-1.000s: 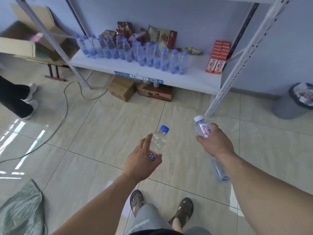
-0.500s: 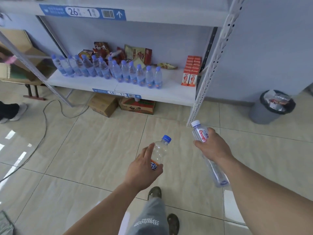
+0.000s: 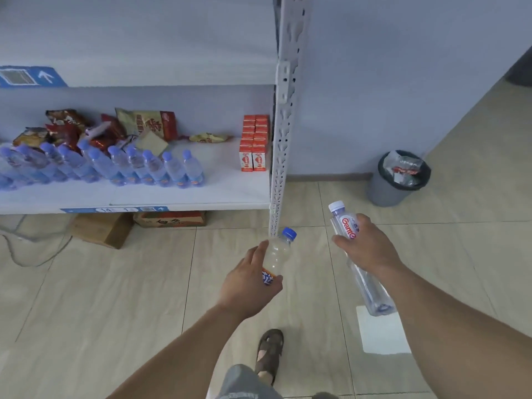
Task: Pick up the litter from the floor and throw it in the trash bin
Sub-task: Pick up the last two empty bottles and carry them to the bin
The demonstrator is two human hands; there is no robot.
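Underfoot, pale beige floor tiles (image 3: 115, 298) with thin dark joints run to a light blue-grey wall (image 3: 388, 82). On the left stands a white metal shelf (image 3: 201, 194) with a perforated upright post (image 3: 283, 139); it carries a row of small water bottles (image 3: 121, 168) with blue caps, snack bags (image 3: 149, 125) behind them and a stack of orange cartons (image 3: 254, 145) at its right end. Two cardboard boxes (image 3: 100, 228) sit on the floor under the shelf, and a cable (image 3: 34, 260) loops across the tiles at far left.

A grey trash bin (image 3: 398, 177) with a dark liner stands by the wall, well apart from both hands; crumpled clear plastic shows in it, too blurred to identify. The shelf is cut off at the left edge, and its blue labels are too smeared to read. One sandalled foot (image 3: 269, 355) shows at the bottom; the other is barely visible at the frame edge.

The left hand (image 3: 247, 286) has its fingers wrapped around a clear empty bottle with a blue cap (image 3: 277, 254), upright, its orange-and-blue label mostly covered by the palm. The right hand (image 3: 368, 249) grips a longer clear bottle with a white cap (image 3: 345, 223) and a red-lettered label; this one tilts, cap toward the bin, its base hanging below the wrist.
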